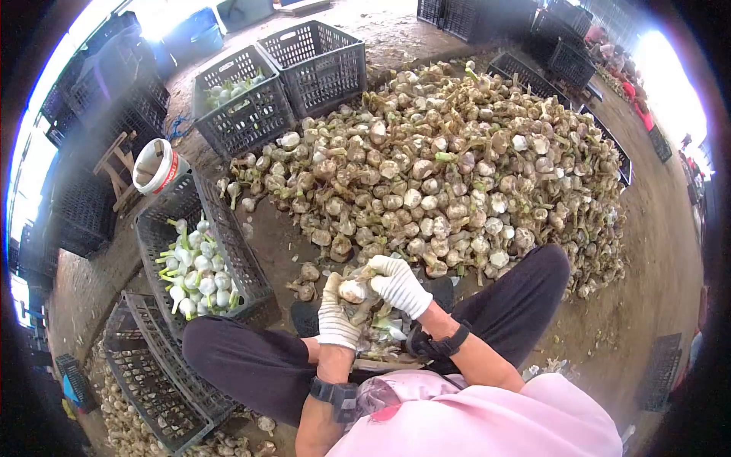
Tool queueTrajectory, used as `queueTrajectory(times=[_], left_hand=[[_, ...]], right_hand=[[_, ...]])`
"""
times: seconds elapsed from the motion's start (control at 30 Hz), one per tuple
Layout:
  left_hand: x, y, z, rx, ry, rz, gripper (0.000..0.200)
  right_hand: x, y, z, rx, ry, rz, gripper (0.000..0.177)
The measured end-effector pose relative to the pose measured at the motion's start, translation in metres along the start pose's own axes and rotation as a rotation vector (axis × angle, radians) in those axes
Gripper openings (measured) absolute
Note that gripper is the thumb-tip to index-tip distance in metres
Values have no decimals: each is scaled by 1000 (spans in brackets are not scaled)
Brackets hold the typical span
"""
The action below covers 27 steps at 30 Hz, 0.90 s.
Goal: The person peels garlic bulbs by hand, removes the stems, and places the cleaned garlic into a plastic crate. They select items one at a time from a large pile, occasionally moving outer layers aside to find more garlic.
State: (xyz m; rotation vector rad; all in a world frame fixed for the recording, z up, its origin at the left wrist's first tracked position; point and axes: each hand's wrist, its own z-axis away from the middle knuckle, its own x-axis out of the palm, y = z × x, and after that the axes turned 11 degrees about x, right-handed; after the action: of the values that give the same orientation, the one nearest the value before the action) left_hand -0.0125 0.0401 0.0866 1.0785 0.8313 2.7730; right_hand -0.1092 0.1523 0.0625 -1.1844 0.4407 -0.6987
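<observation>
Both my hands wear white striped gloves and meet above my lap. Between them is a garlic bulb [352, 291], its outer skin brownish and partly pale. My left hand [336, 316] wraps round the bulb from the left. My right hand [399, 286] has its fingers closed on the bulb's upper right side. Beneath the hands lie loose peeled skins and a whitish bulb with green on it [390, 329]. A big heap of unpeeled garlic [457, 183] spreads in front of me. A few dirty bulbs [306, 280] rest on the floor to the left of my hands.
Left of my knee, a black crate [255, 263] holds clean white garlic [199, 266]. Another black crate [164, 381] sits nearer. A white bucket [177, 169] stands behind. Two crates [324, 80] border the heap, one with cleaned garlic [228, 93]. Other people work far right.
</observation>
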Motion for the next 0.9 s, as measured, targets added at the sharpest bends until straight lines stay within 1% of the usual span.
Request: queueTrajectory(times=[0.03,0.07,0.1,0.17,0.2,0.23,0.3,0.33,0.37,0.43,0.47,0.5,0.57,0.6,0.67,0.7,0.73,0.77,0.8,0.83,0.9], left_hand=[[0,2,0,-71,-70,47,39],[2,2,1,-69,-18,33,39],[4,2,4,-68,-22,33,39],[5,4,10,181,-63,-85,39],[3,5,12,290,-77,-221,41],[0,1,9,288,-81,-224,41],[-6,-14,-1,622,-277,-454,41],[-1,-18,6,740,-319,-593,45],[1,-16,9,742,-323,-596,45],[3,-14,16,880,-339,-676,42],[1,-7,19,567,-261,-382,36],[0,-2,15,373,-161,-290,29],[5,4,20,72,-137,-87,30],[2,6,17,73,-133,-85,30],[-5,9,7,-166,-421,32,33],[-4,8,3,-162,-422,32,33],[1,8,0,8,-246,-212,30],[3,6,-5,177,-68,-455,28],[-11,-10,-23,453,-51,-467,24],[-13,-17,-20,619,-149,-523,22],[-21,-37,-22,1187,-308,-1005,24]], right_hand=[[1,-4,1,-165,90,252,26],[1,-8,2,-330,180,504,27],[-1,-13,8,-332,182,505,27],[1,-46,30,196,-117,-233,24],[1,-48,36,182,-153,-285,25],[4,-44,38,180,-148,-287,25],[8,-35,37,270,-56,-411,26],[7,-34,36,304,-51,-501,22],[7,-34,34,300,-50,-504,22],[7,-34,33,175,-13,-258,16],[8,-19,24,-132,73,16,16],[5,-13,23,-128,73,14,16],[-4,-24,21,79,-107,-88,21],[-13,-31,20,189,-184,-153,19],[-18,-32,22,185,-196,-150,20],[-19,-32,21,178,-203,-150,20],[-14,-30,22,99,-168,-147,25],[-7,-27,22,96,-162,-153,25],[-1,-25,22,110,-34,-179,25],[5,-23,22,126,96,-207,25],[17,-12,26,-293,293,205,27]])
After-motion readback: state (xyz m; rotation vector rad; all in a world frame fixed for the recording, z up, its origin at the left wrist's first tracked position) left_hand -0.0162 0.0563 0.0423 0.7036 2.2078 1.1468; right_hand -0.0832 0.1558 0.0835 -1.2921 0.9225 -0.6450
